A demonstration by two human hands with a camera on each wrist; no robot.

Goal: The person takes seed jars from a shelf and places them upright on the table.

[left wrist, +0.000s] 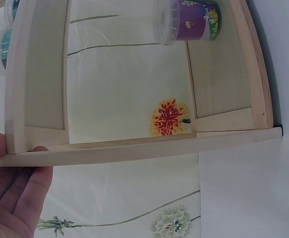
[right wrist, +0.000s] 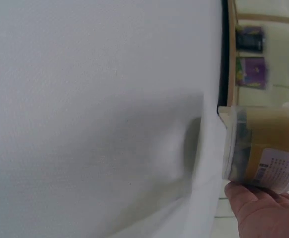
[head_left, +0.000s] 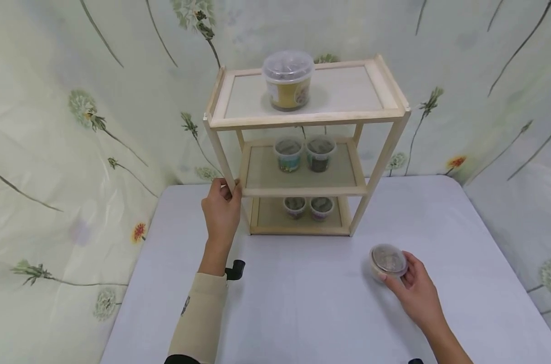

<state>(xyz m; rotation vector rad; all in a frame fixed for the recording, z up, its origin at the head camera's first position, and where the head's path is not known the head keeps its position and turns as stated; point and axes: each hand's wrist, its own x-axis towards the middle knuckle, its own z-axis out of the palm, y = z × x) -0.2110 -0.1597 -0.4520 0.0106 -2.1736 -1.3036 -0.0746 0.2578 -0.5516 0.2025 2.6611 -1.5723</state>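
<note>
A three-tier wooden shelf (head_left: 304, 192) stands toward the back of the table. My left hand (head_left: 222, 210) grips its front left post beside the middle tier; in the left wrist view, thumb and fingers lie on either side of that wooden bar (left wrist: 134, 154). To the right of the shelf, my right hand (head_left: 416, 290) holds a round clear-lidded plastic tub (head_left: 388, 260), thumb on one side and fingers on the other. In the right wrist view this tub (right wrist: 265, 148) shows a yellow band and a white printed label, and its base is above the white surface.
A larger lidded tub with a yellow label (head_left: 288, 83) stands on the top tier. Two small tubs, one blue-labelled (head_left: 289, 156), sit on the middle tier; two more (head_left: 295, 206) are on the bottom. Flower-printed sheeting (head_left: 75, 151) surrounds the white table (head_left: 302, 303).
</note>
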